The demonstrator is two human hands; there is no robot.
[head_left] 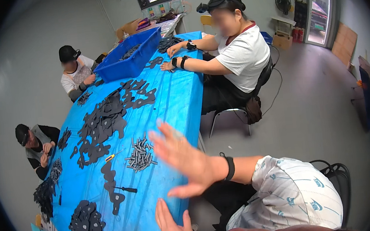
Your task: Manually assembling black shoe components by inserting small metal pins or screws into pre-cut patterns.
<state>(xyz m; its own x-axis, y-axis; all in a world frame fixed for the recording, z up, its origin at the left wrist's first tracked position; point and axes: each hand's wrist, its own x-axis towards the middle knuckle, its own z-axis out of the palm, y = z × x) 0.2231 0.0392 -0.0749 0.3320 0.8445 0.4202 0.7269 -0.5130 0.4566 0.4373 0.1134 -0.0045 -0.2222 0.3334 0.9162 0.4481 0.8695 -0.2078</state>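
Observation:
My right hand is raised over the table's near right edge, fingers spread and slightly smeared, holding nothing. Lower down, my left hand rests at the blue-covered table's edge with fingers stretched out and thumb apart, also holding nothing. Beside my right hand's fingertips lies a pile of short dark grey rods. Farther left, several flat black pieces form a column. A screwdriver with a black handle lies across it, and a yellow-handled screwdriver lies just above.
A heap of black pieces sits at the near left, and a larger spread covers the table's middle. A blue bin stands at the far end. Three people work around the table: one on the right, two on the left.

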